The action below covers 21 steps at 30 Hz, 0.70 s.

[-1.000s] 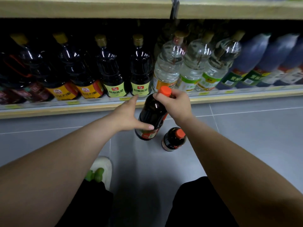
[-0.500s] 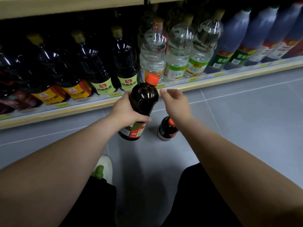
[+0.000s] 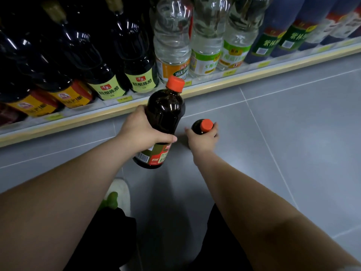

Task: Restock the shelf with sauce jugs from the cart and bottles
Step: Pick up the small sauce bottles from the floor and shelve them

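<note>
Now the big bottle [image 3: 165, 114] is gripped by the left hand [image 3: 138, 132] alone; the small bottle [image 3: 205, 125], on the floor [image 3: 293, 133] at its three o'clock, is newly clasped by the right hand [image 3: 203, 140]. Shelf jugs [image 3: 140, 81] are labelled 精酿陈醋.

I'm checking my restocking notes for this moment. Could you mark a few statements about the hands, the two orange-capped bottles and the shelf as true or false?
1. The left hand grips the large bottle around its body. True.
2. The large bottle's cap is green. False: it is orange.
3. The right hand grips the small bottle near its top. True.
4. On the shelf, the clear bottles stand left of the dark jugs. False: they stand to the right of them.
5. The small bottle is already on the shelf. False: it is down by the floor, in front of the shelf.
</note>
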Each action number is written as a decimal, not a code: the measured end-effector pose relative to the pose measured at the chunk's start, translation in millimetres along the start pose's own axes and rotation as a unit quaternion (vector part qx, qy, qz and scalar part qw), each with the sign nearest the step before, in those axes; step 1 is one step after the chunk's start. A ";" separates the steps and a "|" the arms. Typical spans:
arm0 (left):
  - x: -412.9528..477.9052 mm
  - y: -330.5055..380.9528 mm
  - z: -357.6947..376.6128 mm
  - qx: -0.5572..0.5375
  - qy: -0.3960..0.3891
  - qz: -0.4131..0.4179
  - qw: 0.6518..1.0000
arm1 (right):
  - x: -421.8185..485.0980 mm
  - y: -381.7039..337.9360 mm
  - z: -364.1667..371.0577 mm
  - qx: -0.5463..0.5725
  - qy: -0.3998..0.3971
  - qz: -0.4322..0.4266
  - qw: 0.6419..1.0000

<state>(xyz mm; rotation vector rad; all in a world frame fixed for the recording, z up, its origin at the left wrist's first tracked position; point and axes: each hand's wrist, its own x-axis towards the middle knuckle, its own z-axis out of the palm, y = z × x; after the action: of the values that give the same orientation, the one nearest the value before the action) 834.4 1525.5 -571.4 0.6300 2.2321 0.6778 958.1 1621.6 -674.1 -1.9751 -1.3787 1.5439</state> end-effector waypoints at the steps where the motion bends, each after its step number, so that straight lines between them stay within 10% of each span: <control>1: -0.3 -0.7 -0.2 -0.001 -0.001 0.001 1.000 | 6.0 -1.3 -2.5 0.013 0.010 -0.017 1.000; 21: 1.8 35.3 -8.8 -0.078 0.024 0.008 0.997 | -24.4 -52.1 -63.1 -0.117 -0.011 -0.229 0.966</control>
<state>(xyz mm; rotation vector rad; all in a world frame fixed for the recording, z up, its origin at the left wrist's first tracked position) 835.0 1550.3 -544.8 0.5587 2.1936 0.8740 987.1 1648.4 -598.4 -1.5947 -1.9342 1.2368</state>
